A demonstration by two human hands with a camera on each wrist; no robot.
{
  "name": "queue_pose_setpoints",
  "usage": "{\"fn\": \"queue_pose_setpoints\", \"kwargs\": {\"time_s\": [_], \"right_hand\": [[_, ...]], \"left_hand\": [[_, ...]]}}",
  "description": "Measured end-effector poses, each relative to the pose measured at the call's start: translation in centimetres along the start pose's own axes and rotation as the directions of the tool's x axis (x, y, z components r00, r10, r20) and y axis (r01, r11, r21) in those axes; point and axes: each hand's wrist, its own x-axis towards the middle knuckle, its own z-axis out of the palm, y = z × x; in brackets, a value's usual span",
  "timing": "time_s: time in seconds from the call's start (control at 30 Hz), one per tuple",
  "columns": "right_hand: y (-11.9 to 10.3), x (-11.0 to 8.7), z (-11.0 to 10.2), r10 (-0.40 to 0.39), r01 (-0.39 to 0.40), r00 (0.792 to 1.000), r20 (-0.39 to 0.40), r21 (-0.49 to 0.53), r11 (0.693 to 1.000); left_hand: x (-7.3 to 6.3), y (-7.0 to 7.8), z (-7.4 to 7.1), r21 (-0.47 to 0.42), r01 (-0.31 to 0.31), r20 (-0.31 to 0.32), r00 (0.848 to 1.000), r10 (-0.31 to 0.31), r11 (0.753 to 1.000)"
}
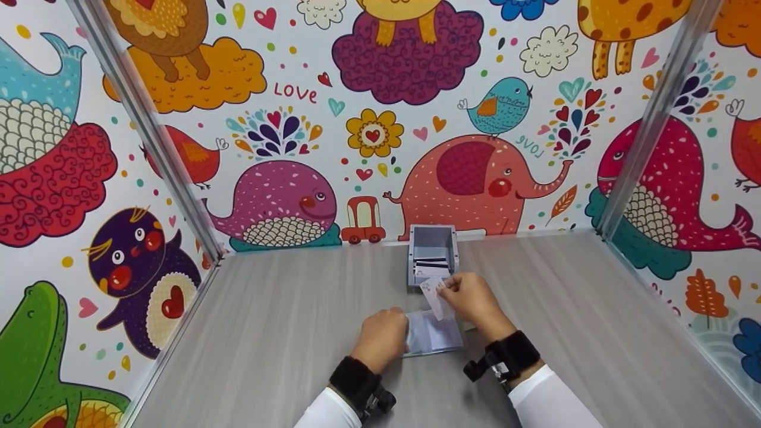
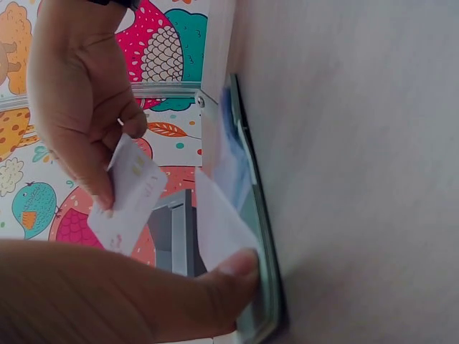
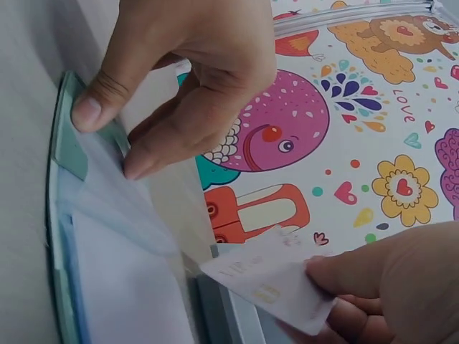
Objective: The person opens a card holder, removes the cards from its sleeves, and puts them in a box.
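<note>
My right hand pinches a white card between thumb and fingers, tilted above the card holder. Faint gold and pink printing shows on the card. Below it, a pale green card holder lies spread on the table, with clear plastic sleeves inside. A white insert shows in one sleeve in the right wrist view. My left hand grips the holder at its left side; its thumb presses on the cover and its fingertips are at the sleeve. Just beyond the right hand stands a grey box with several cards in it.
The wooden-look table reaches to a wall printed with cartoon animals. Metal posts stand at the back corners. The grey box sits near the back wall.
</note>
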Motion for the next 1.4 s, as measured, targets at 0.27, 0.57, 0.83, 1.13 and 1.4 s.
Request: {"fn": "queue_pose_setpoints", "kwargs": {"time_s": [0.27, 0.57, 0.83, 1.13, 1.4], "right_hand": [[-0.4, 1.4, -0.8, -0.066, 0.061, 0.995, -0.077, -0.065, 0.996], [-1.2, 4.6, -0.6, -0.218, 0.189, 0.971, -0.096, -0.244, 0.951], [0.5, 6.3, 2.1, -0.54, 0.456, 0.834, -0.108, -0.415, 0.787], [2.0, 6.4, 4.0, -0.596, 0.504, 0.802, -0.035, -0.498, 0.706], [1.9, 6.3, 4.4, -0.522, 0.461, 0.852, 0.039, -0.528, 0.713]], "left_hand": [[-0.4, 0.0, 0.0, 0.019, -0.031, -0.064, 0.997, 0.032, 0.999], [-0.3, -0.2, -0.2, 0.008, -0.023, -0.055, 0.998, 0.024, 1.0], [-0.3, -0.2, -0.1, 0.003, -0.027, -0.05, 0.998, 0.028, 1.0], [-0.3, -0.1, -0.1, -0.005, -0.014, -0.034, 0.999, 0.013, 1.0], [-0.3, -0.1, -0.1, 0.001, -0.017, -0.031, 0.999, 0.017, 1.0]]}}
